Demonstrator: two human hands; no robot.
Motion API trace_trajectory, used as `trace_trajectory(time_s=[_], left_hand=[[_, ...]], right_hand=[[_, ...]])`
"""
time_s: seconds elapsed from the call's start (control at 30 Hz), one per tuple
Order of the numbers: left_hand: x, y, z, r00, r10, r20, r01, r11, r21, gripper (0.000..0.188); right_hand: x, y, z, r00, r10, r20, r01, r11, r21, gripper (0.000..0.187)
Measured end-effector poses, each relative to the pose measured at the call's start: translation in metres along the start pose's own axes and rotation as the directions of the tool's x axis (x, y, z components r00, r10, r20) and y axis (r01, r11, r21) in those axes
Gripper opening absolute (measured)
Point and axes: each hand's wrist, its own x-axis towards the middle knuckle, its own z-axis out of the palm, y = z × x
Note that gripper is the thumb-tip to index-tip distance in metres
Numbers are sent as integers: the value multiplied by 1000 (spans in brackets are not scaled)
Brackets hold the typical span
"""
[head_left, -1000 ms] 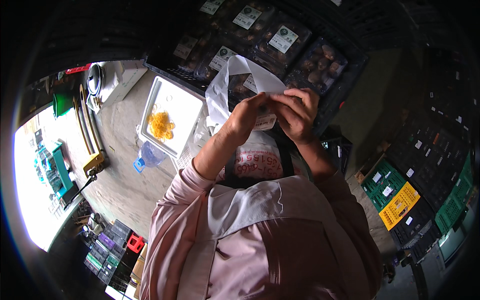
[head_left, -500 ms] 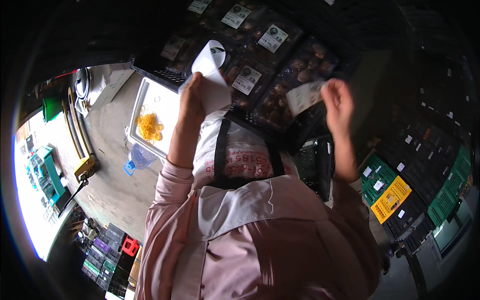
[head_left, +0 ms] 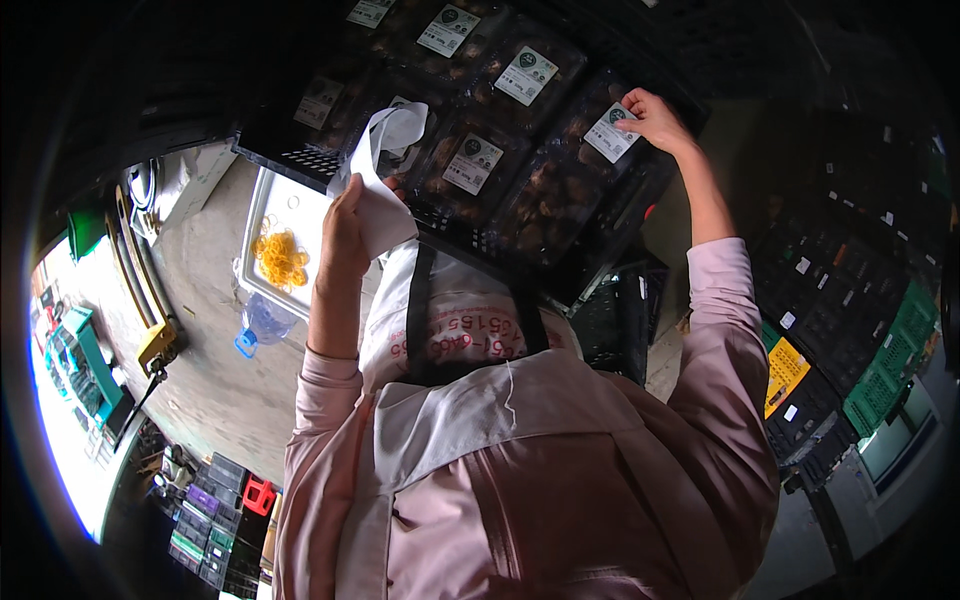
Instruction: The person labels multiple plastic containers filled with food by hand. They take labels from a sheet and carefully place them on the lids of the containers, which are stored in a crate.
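My left hand (head_left: 343, 235) is closed around a roll of labels (head_left: 386, 218), whose white backing strip curls up at its far end. To the right, my right hand (head_left: 660, 122) pinches the edge of a white and green label (head_left: 611, 134). That label lies against a clear pack of what look like brown mushrooms (head_left: 578, 160); whether it is stuck down I cannot tell. Several similar packs fill the black crate (head_left: 315, 168) in front of me. One labelled pack (head_left: 472, 165) sits between my hands, and another labelled pack (head_left: 524, 78) lies farther back.
Left of the crate stands a white tray (head_left: 316, 222) with yellow rubber bands (head_left: 280, 260), beside a clear plastic bottle (head_left: 262, 322). A yellow-ended pallet-truck-like tool (head_left: 157, 345) is on the floor farther left. Stacked black, green and yellow crates (head_left: 787, 376) stand at the right.
My right hand has carried the label forward onto a pack at the crate's right side. My left hand, with the roll, has shifted slightly left and nearer.
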Motion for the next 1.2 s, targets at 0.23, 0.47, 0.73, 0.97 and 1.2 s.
trace_trajectory(time_s=[0.23, 0.47, 0.73, 0.97, 1.2], left_hand=[[-3, 4, 6, 999, 17, -48, -17, 1000, 8, 43], [3, -1, 11, 999, -33, 7, 34, 998, -56, 39], [6, -7, 16, 997, -32, 77, 32, 999, 0, 38], [4, -9, 18, 998, -43, 41, 43, 999, -1, 36], [-2, -8, 24, 999, -40, 15, 40, 999, -7, 37]], right_hand=[[10, 16, 0, 1000, 24, 3, -24, 999, -24, 27], [5, 4, 5, 996, 49, -70, -61, 981, -184, 28], [5, 3, 8, 993, 52, -103, -78, 963, -260, 27], [2, 2, 12, 989, 14, -149, -63, 942, -329, 27], [-1, -6, 22, 978, 46, -202, -116, 930, -349, 44]])
